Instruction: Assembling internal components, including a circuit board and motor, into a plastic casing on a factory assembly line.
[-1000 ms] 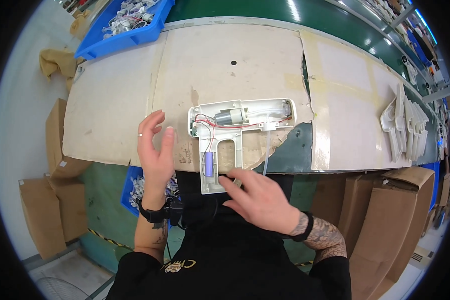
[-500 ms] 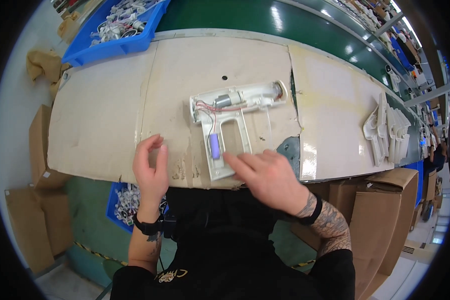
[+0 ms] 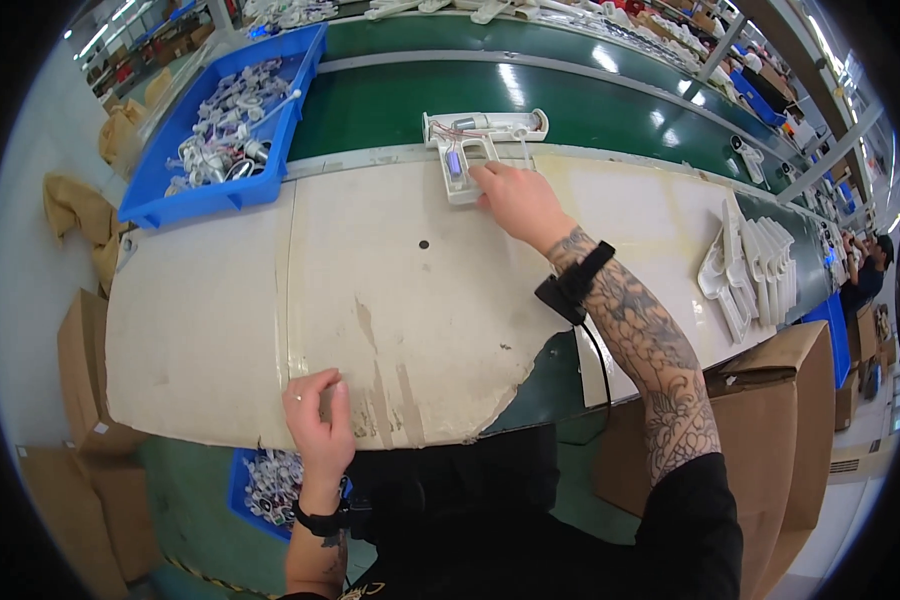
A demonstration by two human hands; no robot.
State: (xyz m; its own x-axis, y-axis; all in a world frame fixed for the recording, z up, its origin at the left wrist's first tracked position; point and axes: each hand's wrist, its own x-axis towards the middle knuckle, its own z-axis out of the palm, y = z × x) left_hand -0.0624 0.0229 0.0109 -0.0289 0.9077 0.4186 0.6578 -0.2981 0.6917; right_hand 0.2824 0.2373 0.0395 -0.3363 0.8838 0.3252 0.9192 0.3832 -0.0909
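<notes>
Tray (image 3: 208, 206) of parts stands left; nearer, the left hand (image 3: 320, 415) is loosely curled, empty, above cardboard (image 3: 200, 320). Farther right, the white shell (image 3: 460, 141) reaches over the green belt (image 3: 370, 105); tilting could spill its exposed battery (image 3: 455, 163). The right hand (image 3: 520, 200) pinches its handle (image 3: 463, 197).

A black shirt (image 3: 490, 545) with short sleeves (image 3: 690, 505), black wrist straps (image 3: 320, 522), a thin black cord (image 3: 598, 352), a little ring (image 3: 298, 398), and flower drawings (image 3: 660, 350) down the right arm (image 3: 682, 425)

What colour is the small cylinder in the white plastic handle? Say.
The small cylinder is purple; see the head view.
</notes>
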